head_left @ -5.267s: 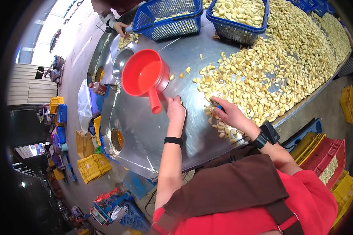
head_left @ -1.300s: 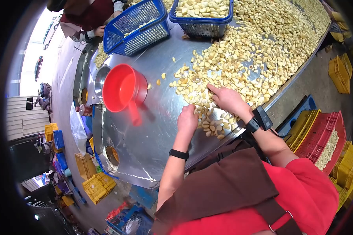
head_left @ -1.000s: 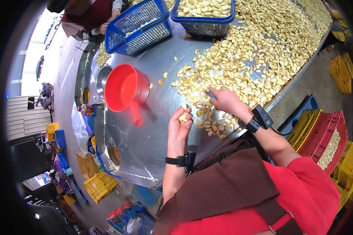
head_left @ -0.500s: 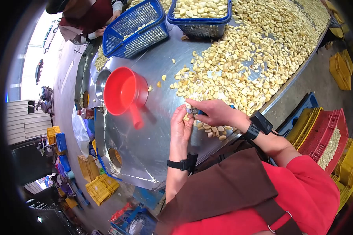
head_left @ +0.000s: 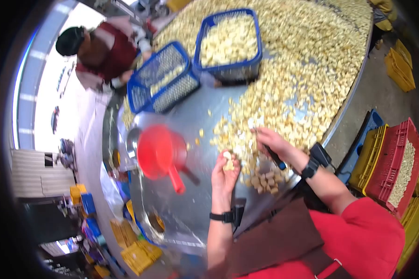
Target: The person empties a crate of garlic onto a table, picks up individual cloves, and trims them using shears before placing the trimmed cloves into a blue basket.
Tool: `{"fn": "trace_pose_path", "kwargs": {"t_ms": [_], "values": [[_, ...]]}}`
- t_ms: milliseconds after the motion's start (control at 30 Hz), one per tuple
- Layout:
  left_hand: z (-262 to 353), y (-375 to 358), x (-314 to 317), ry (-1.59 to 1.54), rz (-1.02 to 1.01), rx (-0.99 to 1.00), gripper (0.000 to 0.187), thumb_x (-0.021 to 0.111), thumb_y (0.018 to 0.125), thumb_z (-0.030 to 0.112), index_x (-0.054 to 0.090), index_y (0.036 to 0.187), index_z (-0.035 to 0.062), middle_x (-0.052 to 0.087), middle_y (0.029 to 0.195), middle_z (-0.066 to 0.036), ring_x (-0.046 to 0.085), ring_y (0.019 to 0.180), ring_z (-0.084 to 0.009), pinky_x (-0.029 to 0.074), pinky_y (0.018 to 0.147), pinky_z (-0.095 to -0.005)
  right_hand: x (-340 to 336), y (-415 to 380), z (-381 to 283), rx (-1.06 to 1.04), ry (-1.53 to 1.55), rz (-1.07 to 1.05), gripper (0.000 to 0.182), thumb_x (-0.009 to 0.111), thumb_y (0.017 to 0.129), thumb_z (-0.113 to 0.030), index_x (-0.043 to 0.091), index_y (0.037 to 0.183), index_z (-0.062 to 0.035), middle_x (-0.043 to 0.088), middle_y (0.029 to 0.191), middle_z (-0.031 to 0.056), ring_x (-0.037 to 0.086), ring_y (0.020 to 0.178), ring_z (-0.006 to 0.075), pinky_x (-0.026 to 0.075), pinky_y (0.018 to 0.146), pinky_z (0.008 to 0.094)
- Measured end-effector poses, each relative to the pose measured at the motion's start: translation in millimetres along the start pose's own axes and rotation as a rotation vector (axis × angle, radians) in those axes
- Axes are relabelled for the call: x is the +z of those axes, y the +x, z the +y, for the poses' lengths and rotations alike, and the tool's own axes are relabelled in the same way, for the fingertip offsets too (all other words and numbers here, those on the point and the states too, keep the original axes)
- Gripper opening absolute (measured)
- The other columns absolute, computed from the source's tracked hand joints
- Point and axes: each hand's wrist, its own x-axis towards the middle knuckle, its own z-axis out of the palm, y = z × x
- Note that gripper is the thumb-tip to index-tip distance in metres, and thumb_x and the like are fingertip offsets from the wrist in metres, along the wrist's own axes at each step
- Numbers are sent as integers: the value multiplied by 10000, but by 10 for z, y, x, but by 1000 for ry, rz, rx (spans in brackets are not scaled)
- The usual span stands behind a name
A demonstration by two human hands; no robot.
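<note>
My left hand is curled palm up around pale pieces that look like the ones on the table. To its right, my right hand grips a knife with a dark handle and a touch of blue; its blade is blurred. The two hands are apart. Beyond them spreads a thick layer of pale cream pieces on the metal table. A small heap of browner pieces lies beside my left hand, below my right.
A red dipper stands left of my hands, near a metal bowl. Farther off are a full blue basket and a tilted blue basket. Another person is at the far left edge. Red crate stands at right.
My hands, close together before, have separated, the right hand with the knife moving away from the left. The view has shifted, showing more of the other person and the far side of the table.
</note>
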Motion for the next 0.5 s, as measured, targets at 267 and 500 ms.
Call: {"fn": "trace_pose_path", "kwargs": {"t_ms": [267,500], "values": [[981,1597,1884,220,-344,106,311,450,949,251,524,1172,48,558,1146,-169,551,1033,-335,428,928,-537,-219,-195,-73,19,-190,61,579,460,930,-173,251,1467,-220,541,767,0,426,503,53,388,470,206],[559,2613,2219,1721,-353,869,396,544,876,311,599,1146,26,563,1197,-186,518,1137,-308,385,967,-362,-358,-253,-50,28,-31,98,530,437,967,-153,262,1463,-218,549,767,-5,424,515,38,371,468,176]]}}
